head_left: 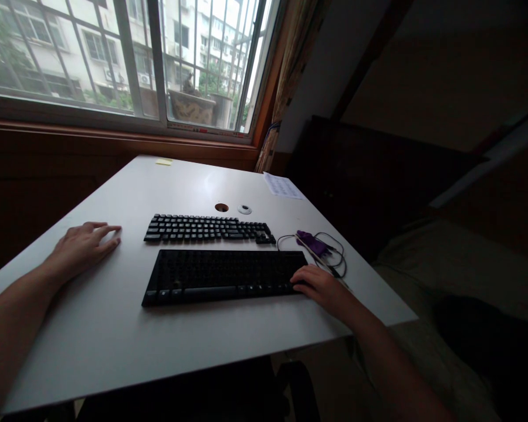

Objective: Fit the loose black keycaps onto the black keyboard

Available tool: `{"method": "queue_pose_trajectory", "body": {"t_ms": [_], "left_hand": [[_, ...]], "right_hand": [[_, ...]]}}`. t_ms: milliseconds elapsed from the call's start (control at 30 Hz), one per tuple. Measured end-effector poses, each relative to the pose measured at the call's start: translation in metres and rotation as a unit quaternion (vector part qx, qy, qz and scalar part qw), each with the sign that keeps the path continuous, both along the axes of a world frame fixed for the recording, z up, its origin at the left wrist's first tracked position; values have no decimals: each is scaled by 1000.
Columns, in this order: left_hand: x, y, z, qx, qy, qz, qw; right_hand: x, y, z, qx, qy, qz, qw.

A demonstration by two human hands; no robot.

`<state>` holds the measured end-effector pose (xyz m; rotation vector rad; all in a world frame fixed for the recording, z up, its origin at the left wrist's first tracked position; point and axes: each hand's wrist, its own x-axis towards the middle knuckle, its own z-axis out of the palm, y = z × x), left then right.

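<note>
A black keyboard lies on the white table, its front row fitted with keycaps and the rows behind it dark and mostly bare. Over its right end is my right hand, fingertips and thumb close together at the front row. Whatever they pinch is too small to make out. Behind the keyboard, loose black keycaps are laid out in rows like a second keyboard. My left hand rests on the table left of the keycaps, fingers stretched out and holding nothing.
A purple cloth-like item, a thin stick and a looped black cable lie to the right. Farther back are a round table hole, a white ring-shaped cover, a printed sheet and yellow notes.
</note>
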<state>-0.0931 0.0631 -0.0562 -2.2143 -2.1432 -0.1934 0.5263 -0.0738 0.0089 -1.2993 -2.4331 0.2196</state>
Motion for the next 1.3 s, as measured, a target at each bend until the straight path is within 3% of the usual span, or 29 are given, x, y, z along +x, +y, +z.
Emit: {"method": "queue_pose_trajectory", "body": {"t_ms": [700,967,1300], "left_hand": [[-3,1,-4,10,-9,4,1000],[-5,4,-7,21,0,-4,1000],[-8,5,-11,22,-18,-5,1000]], "right_hand": [[6,4,-1,10,-46,-12,999],[-1,6,7,-55,-112,-50,991],[-3,9,11,-61,-153,-47,985]]}}
